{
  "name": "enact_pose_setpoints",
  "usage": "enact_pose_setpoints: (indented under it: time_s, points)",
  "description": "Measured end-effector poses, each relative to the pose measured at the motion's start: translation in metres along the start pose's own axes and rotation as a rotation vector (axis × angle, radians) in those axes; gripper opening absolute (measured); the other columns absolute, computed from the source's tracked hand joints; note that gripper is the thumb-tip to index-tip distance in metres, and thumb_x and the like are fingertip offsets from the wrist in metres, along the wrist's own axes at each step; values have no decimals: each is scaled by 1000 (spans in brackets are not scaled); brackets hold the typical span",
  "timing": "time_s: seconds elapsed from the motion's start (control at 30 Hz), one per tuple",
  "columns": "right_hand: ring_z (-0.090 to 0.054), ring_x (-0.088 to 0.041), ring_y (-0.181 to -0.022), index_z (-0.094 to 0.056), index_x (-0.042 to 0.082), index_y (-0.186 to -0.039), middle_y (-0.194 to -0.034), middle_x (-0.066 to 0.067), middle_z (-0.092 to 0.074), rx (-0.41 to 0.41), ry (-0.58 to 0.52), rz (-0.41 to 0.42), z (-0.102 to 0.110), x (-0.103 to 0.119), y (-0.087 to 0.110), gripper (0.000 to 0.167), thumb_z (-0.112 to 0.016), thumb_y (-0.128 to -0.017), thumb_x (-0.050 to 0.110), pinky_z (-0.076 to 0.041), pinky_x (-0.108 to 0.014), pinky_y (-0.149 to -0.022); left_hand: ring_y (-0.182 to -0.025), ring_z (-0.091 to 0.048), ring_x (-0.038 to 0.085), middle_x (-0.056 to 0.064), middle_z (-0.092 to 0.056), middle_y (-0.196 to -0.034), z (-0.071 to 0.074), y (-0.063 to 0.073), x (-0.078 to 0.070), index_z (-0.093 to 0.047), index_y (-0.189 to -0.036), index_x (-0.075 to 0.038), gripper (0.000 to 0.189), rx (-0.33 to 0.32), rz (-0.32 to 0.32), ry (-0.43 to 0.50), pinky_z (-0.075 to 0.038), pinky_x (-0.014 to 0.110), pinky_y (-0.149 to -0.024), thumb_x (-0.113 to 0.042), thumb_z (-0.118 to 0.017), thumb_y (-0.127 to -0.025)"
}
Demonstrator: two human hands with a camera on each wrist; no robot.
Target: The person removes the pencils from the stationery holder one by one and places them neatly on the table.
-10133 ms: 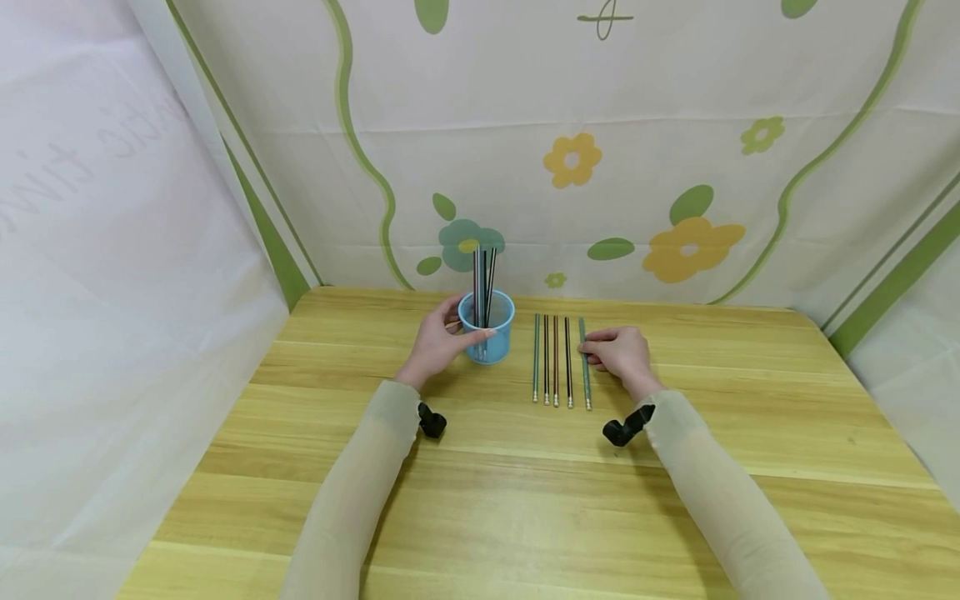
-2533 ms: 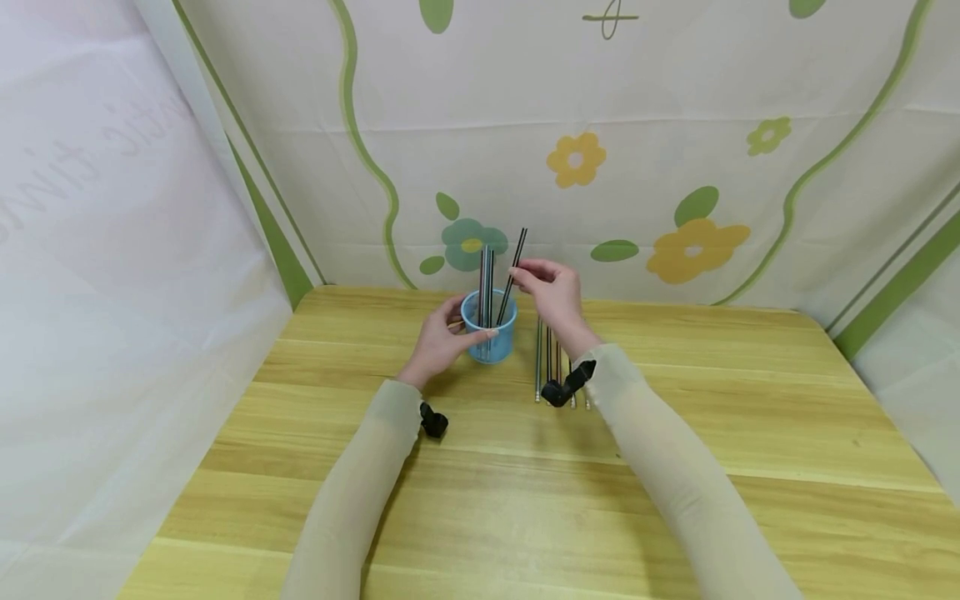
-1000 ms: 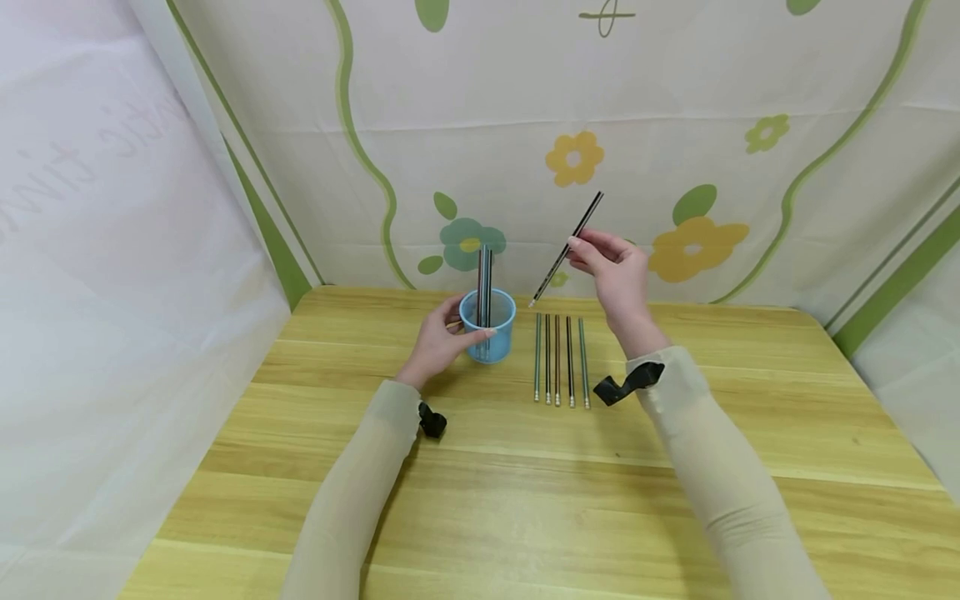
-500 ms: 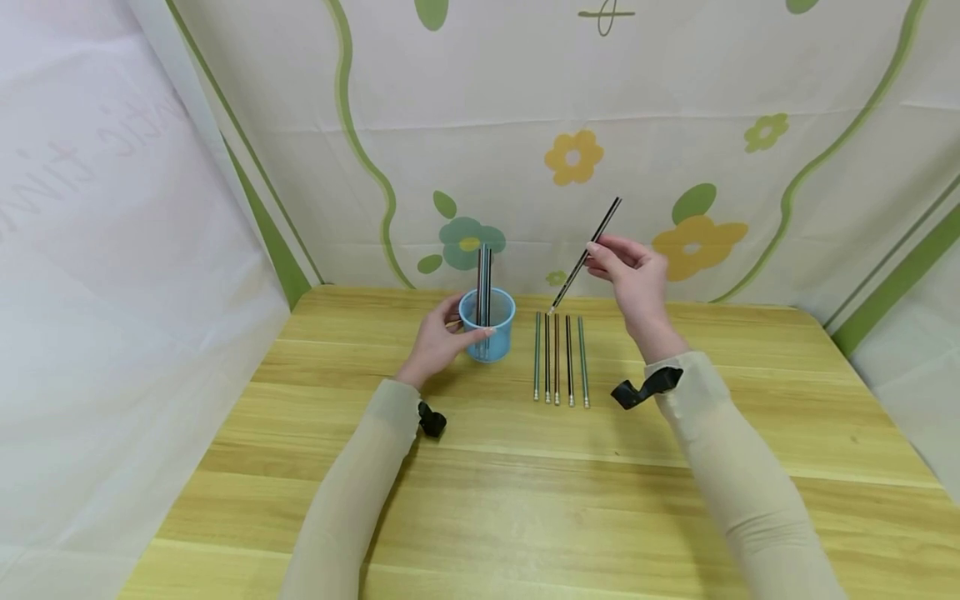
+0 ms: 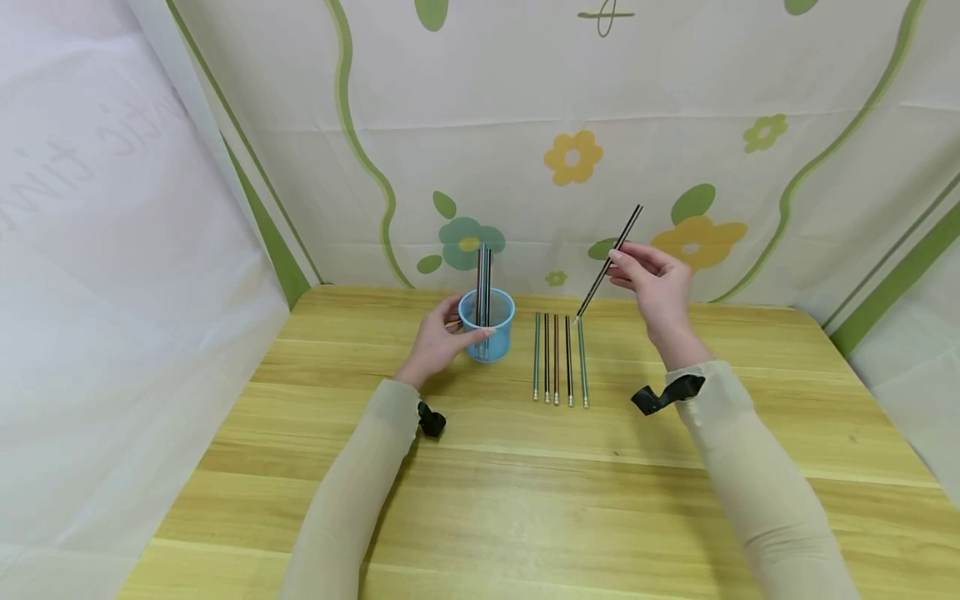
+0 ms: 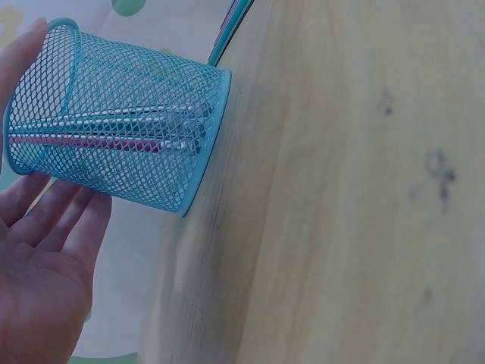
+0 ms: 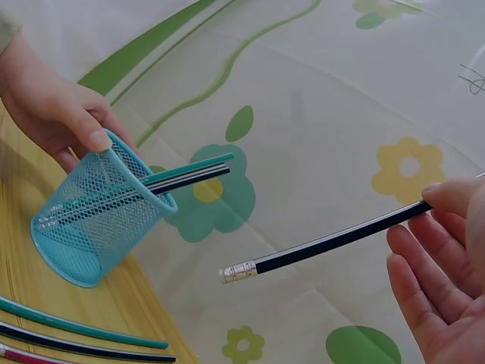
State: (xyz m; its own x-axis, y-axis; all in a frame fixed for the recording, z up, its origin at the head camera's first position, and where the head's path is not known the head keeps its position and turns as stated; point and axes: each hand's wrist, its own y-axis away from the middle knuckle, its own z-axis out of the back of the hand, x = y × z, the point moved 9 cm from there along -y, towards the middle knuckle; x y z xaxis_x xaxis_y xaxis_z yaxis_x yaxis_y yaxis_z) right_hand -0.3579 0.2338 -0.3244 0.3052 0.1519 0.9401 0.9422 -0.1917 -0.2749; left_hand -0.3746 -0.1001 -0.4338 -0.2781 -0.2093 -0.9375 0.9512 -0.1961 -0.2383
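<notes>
My left hand [image 5: 444, 339] grips the blue mesh pencil cup [image 7: 83, 239], thumb at the rim and fingers behind; in the left wrist view the mesh cup [image 6: 129, 83] stands between them. Several pencils [image 5: 483, 275] lean upright inside it. With thumb and fingers my right hand [image 5: 654, 287] pinches a black striped pencil [image 7: 341, 236] in the air, slanted, its eraser end down and to the left. That end overlaps the top of the rightmost green pencil [image 5: 583, 367] in the head view. Several pencils lie side by side there, erasers towards me.
The wooden table [image 5: 495, 500] reaches back to a flower-printed cloth [image 5: 480, 100] hanging behind it. Another white cloth [image 5: 112, 292] hangs on the left. A black wrist camera [image 5: 431, 421] is on each forearm.
Earlier my right hand held the green pencil at the row's right end. Since then it has drawn the black pencil from the cup and carried it right, above the row. My left hand stays put.
</notes>
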Motion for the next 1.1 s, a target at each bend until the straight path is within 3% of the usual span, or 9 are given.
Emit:
enact_pose_setpoints:
  time_s: [0.6,1.1]
  points:
    - [-73,-18,-79,-71,-6,-116,-97,-9,-75,-9,-9,-18,32,1,4,36,-82,-88,14,-60,-30,-76,-117,-59,25,6,-62,-129,1,1,-2,-52,-145,-9,79,-6,-7,3,-49,40,-104,-33,-90,-81]
    - [-72,-13,-80,-67,-5,-122,-97,-3,-74,14,121,-76,45,-9,7,39,-81,-90,12,-59,-25,-77,-118,-59,26,8,-62,-129,1,2,-5,-53,-144,-7,77,-5,1,8,-48,39,-104,-31,-90,-81]
